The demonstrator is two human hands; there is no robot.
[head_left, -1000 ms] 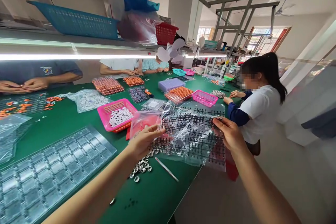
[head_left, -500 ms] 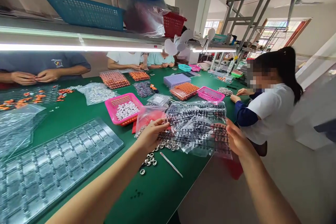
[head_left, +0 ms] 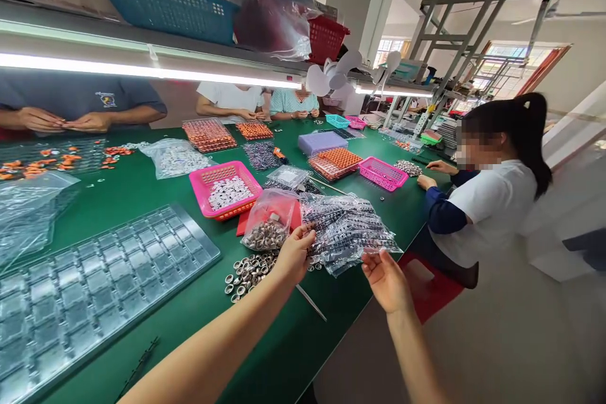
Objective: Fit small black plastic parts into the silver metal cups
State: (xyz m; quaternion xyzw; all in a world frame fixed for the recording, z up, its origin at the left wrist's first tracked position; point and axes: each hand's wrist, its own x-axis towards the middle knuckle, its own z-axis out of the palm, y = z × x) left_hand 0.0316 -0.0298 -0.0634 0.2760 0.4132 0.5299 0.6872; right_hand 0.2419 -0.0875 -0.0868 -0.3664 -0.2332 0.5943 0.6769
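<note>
L hand (head_left: pixel 296 252) pinches the clear bag of black parts (head_left: pixel 350 230) at its near-left edge. R hand (head_left: pixel 386 278) open, fingers spread, just below bag's near edge, not gripping. Metal rings (head_left: pixel 246 268) lie just left of L grip.

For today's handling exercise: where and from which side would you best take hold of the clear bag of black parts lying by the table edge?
Probably the near loose edge of the clear bag of black parts, pinched from the table-edge side: it overhangs toward the right hand, while the left hand already touches its left edge.
</note>
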